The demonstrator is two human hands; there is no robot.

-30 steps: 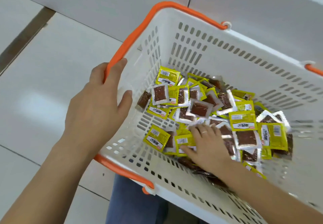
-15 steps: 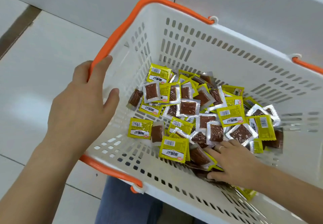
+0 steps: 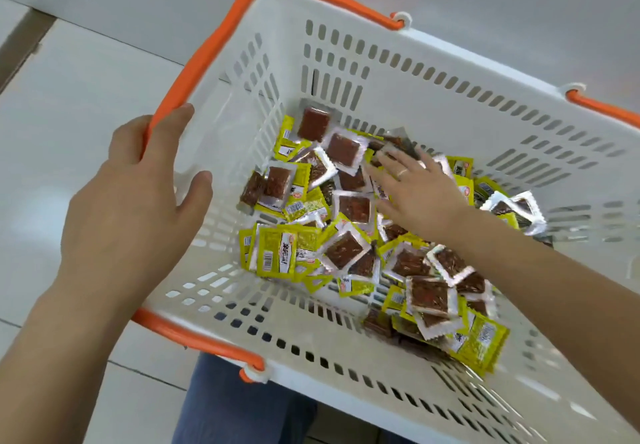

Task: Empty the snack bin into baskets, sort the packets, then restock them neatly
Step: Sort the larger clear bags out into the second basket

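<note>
Left hand (image 3: 128, 201) grips basket (image 3: 433, 73) rim; right hand (image 3: 414, 189) flat on packets (image 3: 346, 249)

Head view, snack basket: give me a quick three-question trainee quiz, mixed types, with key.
1. True or false: the left hand grips the basket's orange handle.
2. The right hand is: A) flat on the packets B) lifting one packet clear C) outside the basket.
3. Fill in: the ring on the right hand sits on a ____.

Key: 1 true; 2 A; 3 finger.
</note>
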